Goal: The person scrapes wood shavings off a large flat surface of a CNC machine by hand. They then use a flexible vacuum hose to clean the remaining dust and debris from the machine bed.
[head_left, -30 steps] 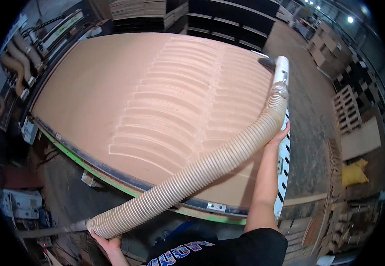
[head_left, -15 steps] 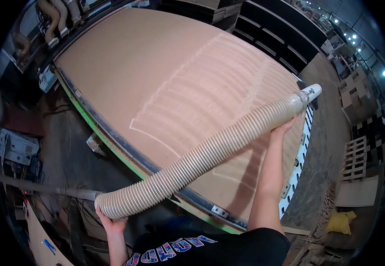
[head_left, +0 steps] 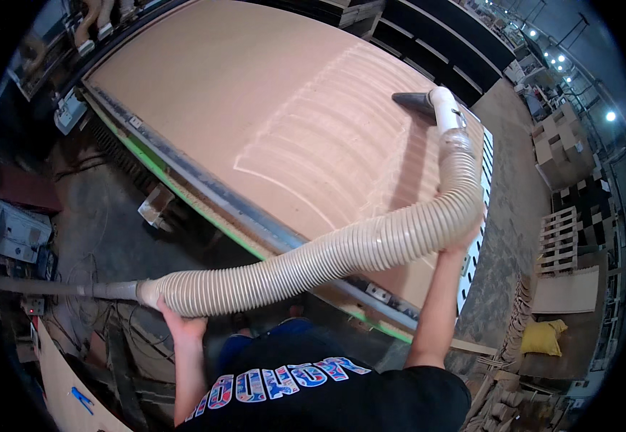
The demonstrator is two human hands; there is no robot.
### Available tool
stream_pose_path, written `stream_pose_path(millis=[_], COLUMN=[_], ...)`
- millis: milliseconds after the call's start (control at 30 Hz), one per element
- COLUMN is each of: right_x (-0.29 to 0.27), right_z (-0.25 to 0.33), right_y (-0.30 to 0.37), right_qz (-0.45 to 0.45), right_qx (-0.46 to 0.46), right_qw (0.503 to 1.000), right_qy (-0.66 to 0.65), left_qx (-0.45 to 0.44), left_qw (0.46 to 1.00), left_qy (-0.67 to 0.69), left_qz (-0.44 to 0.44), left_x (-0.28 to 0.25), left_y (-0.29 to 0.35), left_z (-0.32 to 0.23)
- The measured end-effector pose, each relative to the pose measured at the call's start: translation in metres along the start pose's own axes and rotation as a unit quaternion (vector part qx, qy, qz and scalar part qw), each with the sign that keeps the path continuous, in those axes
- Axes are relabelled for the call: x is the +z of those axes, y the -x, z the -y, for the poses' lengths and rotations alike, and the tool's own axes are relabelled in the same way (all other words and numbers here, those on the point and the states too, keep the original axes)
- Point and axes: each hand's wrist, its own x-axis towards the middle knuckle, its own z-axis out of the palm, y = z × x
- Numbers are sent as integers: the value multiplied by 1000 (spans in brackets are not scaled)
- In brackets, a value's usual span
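A thick ribbed vacuum hose (head_left: pixel 320 261) stretches across my front, sagging between my two hands. My left hand (head_left: pixel 185 324) is closed round its near-left end from below, where it joins a thin grey pipe (head_left: pixel 108 289). Farther along, my right hand (head_left: pixel 464 236) grips the hose from underneath; most of its fingers are hidden behind the ribs. At the far right end a white elbow (head_left: pixel 443 108) carries a dark flat nozzle (head_left: pixel 412 102) pointing left over a large tan board (head_left: pixel 183 79). Curved streaks of dust mark the board's right half.
A metal rail (head_left: pixel 219 193) and green edge run along the board's near side. Slotted white edging (head_left: pixel 487 155) borders its right. Dark stacked panels (head_left: pixel 443 43) stand behind. On the right are a pallet (head_left: pixel 559 241) and a yellow bag (head_left: pixel 543 337); blue pliers (head_left: pixel 82 400) lie lower left.
The hose's far end has swung left and away over the board, bending near my right hand, and the dark nozzle now shows fully. My left hand stays at the joint, slightly lower.
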Motion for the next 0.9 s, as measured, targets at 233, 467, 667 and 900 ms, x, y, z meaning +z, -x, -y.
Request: stream_pose_path(millis=[233,467,667,900], right_x=[23,-1,-64,-99], right_z=[156,206,168,69], right_y=[173,254,202,60], right_qz=[-236,-368,-328,-187], right_qx=[-182,-251,-182,-53], right_qw=[948,881,921,981], right_qy=[112,157,105,-10], left_qx=[-27,-88,-77,-27], left_qw=[999,994,996,999], left_qy=[-3,-29,-24,27], left_qz=[22,49,38,22], left_x=[6,5,19,8], left_y=[-22,-23,3,32], left_z=[-60,-47,-11,46])
